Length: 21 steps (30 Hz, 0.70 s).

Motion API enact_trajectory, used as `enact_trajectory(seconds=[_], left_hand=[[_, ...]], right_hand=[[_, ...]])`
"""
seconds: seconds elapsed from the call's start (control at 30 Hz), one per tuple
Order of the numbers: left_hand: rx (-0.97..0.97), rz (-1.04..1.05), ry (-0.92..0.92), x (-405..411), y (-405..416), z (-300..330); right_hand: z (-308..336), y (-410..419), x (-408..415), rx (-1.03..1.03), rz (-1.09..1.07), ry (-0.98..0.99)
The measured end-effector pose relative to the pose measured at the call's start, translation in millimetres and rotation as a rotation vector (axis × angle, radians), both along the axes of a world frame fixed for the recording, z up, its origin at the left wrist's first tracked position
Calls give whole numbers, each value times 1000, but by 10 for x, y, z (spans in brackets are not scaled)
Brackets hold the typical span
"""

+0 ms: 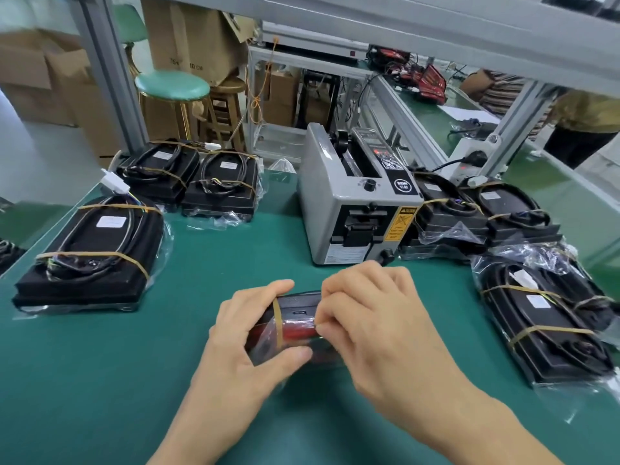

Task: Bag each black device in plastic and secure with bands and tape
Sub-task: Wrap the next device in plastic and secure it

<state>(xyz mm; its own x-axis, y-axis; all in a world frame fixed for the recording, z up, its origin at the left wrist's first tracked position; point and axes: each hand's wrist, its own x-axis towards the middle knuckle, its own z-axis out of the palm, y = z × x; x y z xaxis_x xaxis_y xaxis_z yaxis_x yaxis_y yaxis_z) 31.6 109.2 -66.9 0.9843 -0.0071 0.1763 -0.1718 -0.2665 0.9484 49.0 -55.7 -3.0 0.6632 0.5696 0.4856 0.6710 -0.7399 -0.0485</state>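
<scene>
Head view: left hand grips the bagged black device over the green table — right hand pinches its plastic beside a rubber band.

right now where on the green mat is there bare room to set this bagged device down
Bare mat lies between the left stack and the tape machine, and in front of the hands. The right side is crowded with bagged devices. Both hands, left and right, hold the device.
</scene>
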Motion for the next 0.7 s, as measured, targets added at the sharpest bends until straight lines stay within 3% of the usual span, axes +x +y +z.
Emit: enact_trajectory(seconds=[0.07, 0.2, 0.3, 0.5, 0.57, 0.7], left_hand=[[-5, 25, -6, 19, -12, -12], [-16, 52, -12, 29, -29, -37], [-178, 89, -26, -2, -51, -55], [-177, 96, -88, -31, 21, 23], [-179, 84, -80, -22, 32, 56], [-180, 69, -86, -34, -3, 64]], right_hand=[[-87, 15, -41, 28, 25, -26], [-96, -78, -16, 233, -68, 120], [-47, -77, 30, 228, -107, 175], [100, -94, 143, 401, -19, 541], [60, -73, 136, 359, 3, 450], [-240, -118, 71, 111, 101, -85]])
